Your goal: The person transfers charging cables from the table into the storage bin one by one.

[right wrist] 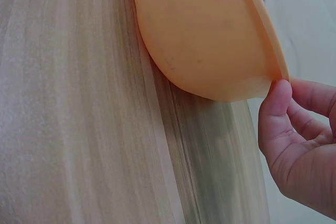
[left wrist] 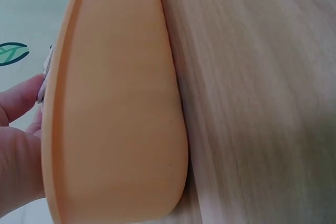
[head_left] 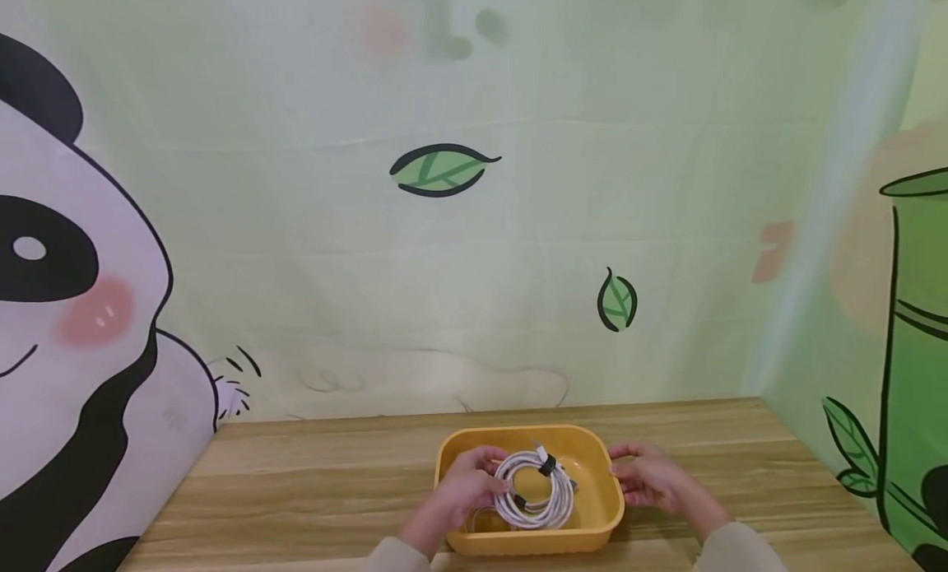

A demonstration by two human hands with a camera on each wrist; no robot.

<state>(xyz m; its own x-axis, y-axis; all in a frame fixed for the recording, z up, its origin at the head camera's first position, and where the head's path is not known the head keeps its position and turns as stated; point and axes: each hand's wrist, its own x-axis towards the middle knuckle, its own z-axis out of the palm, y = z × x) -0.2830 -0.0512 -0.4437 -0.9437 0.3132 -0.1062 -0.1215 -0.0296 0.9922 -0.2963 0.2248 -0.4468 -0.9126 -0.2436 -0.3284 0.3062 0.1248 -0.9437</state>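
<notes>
A coil of pale grey cable (head_left: 536,518), fastened with black straps, shows over the left half of a yellow-orange plastic bin (head_left: 601,494). My left hand (head_left: 468,483) reaches over the bin's left side and pinches the coil's left edge between thumb and fingers. At the opposite end, my right hand (head_left: 652,477) grips the bin's rim. The right wrist view shows that thumb (right wrist: 277,98) pressed against the outside of the rim. In the left wrist view, the bin wall (left wrist: 115,98) hides most of the coil.
The bin stands on a wood-grain table (head_left: 318,481), near its front edge. Thin wire loops (head_left: 483,518) show at the bin's lower left. Behind the table hangs a printed backdrop (head_left: 296,226) with a panda and leaves, and it continues along both sides.
</notes>
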